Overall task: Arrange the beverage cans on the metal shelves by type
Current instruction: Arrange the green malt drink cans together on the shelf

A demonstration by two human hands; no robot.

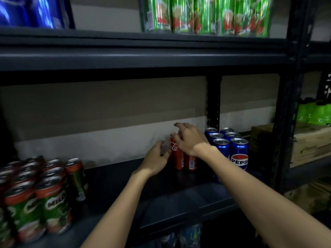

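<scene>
You are in the middle of setting the Coca-Cola cans (177, 155) into their own group on the middle shelf (179, 196), toward its back edge and just beside the Pepsi cans (231, 147) that fill the right rear corner. At least 2 red cans show between your hands; any more behind them are hidden.

Your left hand (157, 158) lies against the left side of the red cans, fingers curved toward them, though blur there means you cannot tell whether that grip is clamped or merely resting. Your right hand (188, 140) sits over the can tops with fingers spread and apart, touching rather than gripping.

The Milo cans (43, 190) stand well apart at the shelf's left front corner, and more green cans (206, 15) sit on the shelf above.

The next move likely calls for nudging the red cans square and upright, tight against each other but distinct from the blue block, then freeing both hands without tipping anything. Watch your right forearm near the front Pepsi cans.
</scene>
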